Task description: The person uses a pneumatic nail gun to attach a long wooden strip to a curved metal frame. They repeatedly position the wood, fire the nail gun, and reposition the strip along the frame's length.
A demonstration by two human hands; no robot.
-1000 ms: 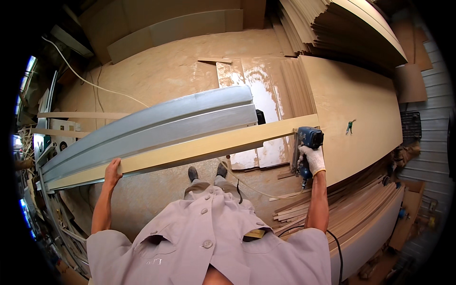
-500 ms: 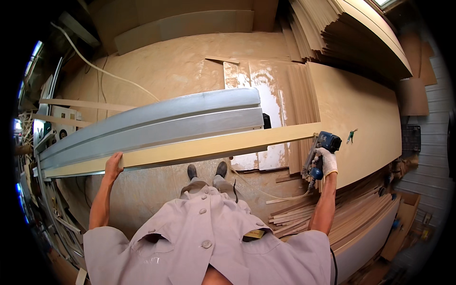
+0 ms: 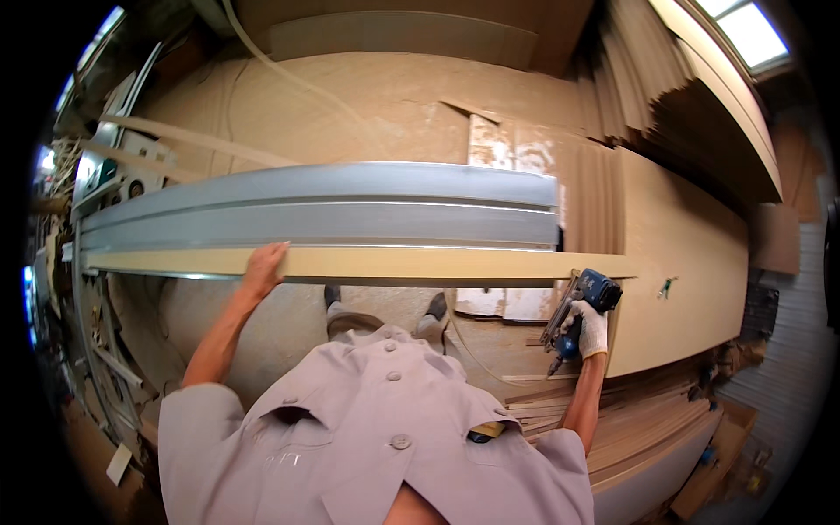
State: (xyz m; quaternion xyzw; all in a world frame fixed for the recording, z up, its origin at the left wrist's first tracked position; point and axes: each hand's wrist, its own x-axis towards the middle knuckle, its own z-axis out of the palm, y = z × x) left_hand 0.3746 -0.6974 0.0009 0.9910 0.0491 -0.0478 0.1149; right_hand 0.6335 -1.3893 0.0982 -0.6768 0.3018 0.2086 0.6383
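Observation:
A long, pale yellow wooden strip (image 3: 420,262) lies along the near edge of a grey metal saw table (image 3: 367,223), its right end reaching past the table. My bare left hand (image 3: 265,265) is closed on the strip left of its middle, the fingers over the top and partly hidden. In my gloved right hand (image 3: 591,326) is a blue nail gun (image 3: 599,290), gripped by its handle. The gun sits at the strip's near edge, close to the right end. Whether its nose touches the wood, I cannot tell.
On the right, a large pale panel (image 3: 687,219) lies flat, with a small green-handled tool (image 3: 667,287) on it. Stacked sheets (image 3: 630,83) stand at the far right. Thin wood strips (image 3: 643,411) are heaped at the near right. A thin hose (image 3: 477,357) trails near my feet.
My left hand has shifted right along the strip. The nail gun has moved from beyond the strip's right end to its near edge. My view has turned somewhat.

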